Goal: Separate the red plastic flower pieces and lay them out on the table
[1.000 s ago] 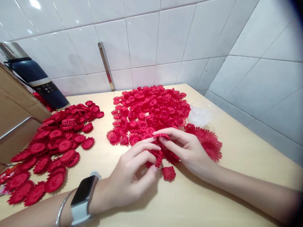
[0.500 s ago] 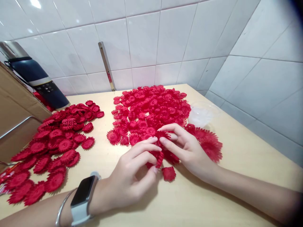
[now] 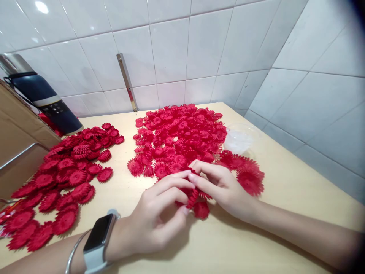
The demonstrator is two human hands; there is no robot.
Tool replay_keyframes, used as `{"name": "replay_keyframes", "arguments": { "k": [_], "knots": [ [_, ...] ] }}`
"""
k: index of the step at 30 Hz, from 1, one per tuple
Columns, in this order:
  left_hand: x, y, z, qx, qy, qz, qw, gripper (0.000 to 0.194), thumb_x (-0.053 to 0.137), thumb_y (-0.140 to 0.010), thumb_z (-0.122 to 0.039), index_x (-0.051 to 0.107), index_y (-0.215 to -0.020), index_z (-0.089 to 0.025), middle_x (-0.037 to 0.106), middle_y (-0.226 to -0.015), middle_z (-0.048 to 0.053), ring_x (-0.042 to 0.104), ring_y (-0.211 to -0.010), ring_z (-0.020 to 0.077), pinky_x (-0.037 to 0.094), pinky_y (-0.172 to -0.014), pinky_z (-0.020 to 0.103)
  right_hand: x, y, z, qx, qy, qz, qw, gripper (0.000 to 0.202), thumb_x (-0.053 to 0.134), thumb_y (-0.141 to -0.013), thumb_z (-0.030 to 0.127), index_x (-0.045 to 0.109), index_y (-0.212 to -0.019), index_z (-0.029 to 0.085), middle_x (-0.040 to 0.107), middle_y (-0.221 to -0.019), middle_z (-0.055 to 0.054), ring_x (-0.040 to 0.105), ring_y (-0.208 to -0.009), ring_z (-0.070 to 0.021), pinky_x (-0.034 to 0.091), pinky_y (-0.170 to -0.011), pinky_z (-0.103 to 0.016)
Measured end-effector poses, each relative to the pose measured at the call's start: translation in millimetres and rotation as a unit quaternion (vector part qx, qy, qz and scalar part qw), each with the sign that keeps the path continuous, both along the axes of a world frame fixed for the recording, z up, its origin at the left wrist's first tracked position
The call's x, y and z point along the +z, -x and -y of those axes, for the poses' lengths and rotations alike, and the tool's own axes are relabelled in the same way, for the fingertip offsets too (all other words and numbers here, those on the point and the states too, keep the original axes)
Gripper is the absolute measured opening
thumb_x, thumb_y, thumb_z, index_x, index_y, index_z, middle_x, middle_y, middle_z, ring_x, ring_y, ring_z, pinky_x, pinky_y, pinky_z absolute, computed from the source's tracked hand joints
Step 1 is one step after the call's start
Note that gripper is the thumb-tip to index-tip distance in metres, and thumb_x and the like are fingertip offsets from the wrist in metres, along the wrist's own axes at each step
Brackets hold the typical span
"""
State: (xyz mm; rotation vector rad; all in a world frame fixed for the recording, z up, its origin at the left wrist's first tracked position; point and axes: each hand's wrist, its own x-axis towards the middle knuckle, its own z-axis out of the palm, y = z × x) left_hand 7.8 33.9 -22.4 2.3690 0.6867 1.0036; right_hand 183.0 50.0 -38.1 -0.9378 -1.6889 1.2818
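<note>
My left hand (image 3: 159,215) curls its fingers around a red fabric flower (image 3: 193,196) with a toothed edge. My right hand (image 3: 225,188) is closed at the top of the same cluster of red petals, its thumb and index fingertip meeting my left fingertips. How many layers are between the fingers is partly hidden. Just below the hands, a small red petal piece (image 3: 201,210) lies on the table. Larger red petal discs (image 3: 251,179) lie beside and behind my right hand. A big heap of loose red petal pieces (image 3: 182,131) spreads beyond both hands.
Another pile of thicker red flowers (image 3: 67,163) covers the table's left side. Behind it stand a dark blue flask (image 3: 54,101) and a cardboard box (image 3: 25,129). A clear plastic dish (image 3: 239,137) sits right of the heap. Tiled walls (image 3: 171,53) border the table (image 3: 256,243).
My right hand has moved slightly down and left, bringing its thumb and index fingertips together against my left fingertips. The red petals it held have lowered toward the flower in my left hand.
</note>
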Motion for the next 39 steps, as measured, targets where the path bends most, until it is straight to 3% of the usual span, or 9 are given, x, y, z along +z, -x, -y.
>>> {"name": "replay_keyframes", "arguments": {
  "k": [12, 26, 32, 36, 39],
  "knots": [
    [0.9, 0, 1, 0.003, -0.009, -0.012, 1.0, 0.017, 0.05, -0.075, -0.003, 0.061, -0.081, -0.014, 0.065, -0.095, 0.012, 0.057, -0.103, 0.0232, 0.05, -0.086, 0.033, -3.0, -6, -3, 0.047, -0.053, -0.015, 0.997, 0.03, 0.035, -0.089, 0.03, 0.042, -0.063, 0.018, 0.043, -0.066, 0.0, 0.041, -0.061, -0.0137, 0.036, -0.057, -0.027],
    [0.9, 0, 0, 0.003, 0.01, 0.009, 1.0, 0.016, 0.051, -0.074, -0.002, 0.062, -0.08, -0.012, 0.065, -0.093, 0.012, 0.058, -0.099, 0.0216, 0.05, -0.085, 0.03, -1.1, -5, -3, 0.047, -0.044, -0.022, 0.998, 0.028, 0.033, -0.087, 0.019, 0.039, -0.059, 0.019, 0.043, -0.065, -0.001, 0.04, -0.062, -0.0141, 0.035, -0.059, -0.027],
    [-5.2, 2, -1, 0.067, 0.087, 0.063, 0.992, 0.012, 0.049, -0.078, -0.007, 0.055, -0.076, -0.017, 0.062, -0.096, 0.007, 0.059, -0.093, 0.0195, 0.049, -0.08, 0.032, -0.5, -2, -3, 0.016, -0.065, 0.015, 0.998, 0.028, 0.034, -0.085, 0.016, 0.039, -0.058, 0.019, 0.044, -0.063, 0.0, 0.042, -0.058, -0.0125, 0.035, -0.055, -0.026],
    [-11.4, 6, -5, 0.15, 0.144, 0.159, 0.965, 0.015, 0.047, -0.079, -0.01, 0.044, -0.066, -0.018, 0.058, -0.105, 0.007, 0.054, -0.101, 0.0212, 0.046, -0.082, 0.034, -2.3, 0, -2, -0.044, -0.076, 0.045, 0.995, 0.028, 0.039, -0.081, 0.016, 0.036, -0.054, 0.02, 0.04, -0.059, 0.002, 0.039, -0.054, -0.0111, 0.032, -0.05, -0.024],
    [-12.8, 5, -6, 0.172, 0.209, 0.191, 0.943, 0.019, 0.047, -0.077, -0.009, 0.039, -0.062, -0.018, 0.056, -0.112, 0.008, 0.053, -0.105, 0.0234, 0.046, -0.081, 0.034, -3.3, 1, -2, -0.086, -0.069, 0.053, 0.993, 0.029, 0.043, -0.077, 0.016, 0.033, -0.05, 0.02, 0.038, -0.053, 0.003, 0.038, -0.052, -0.011, 0.03, -0.048, -0.024]
  ]
}}
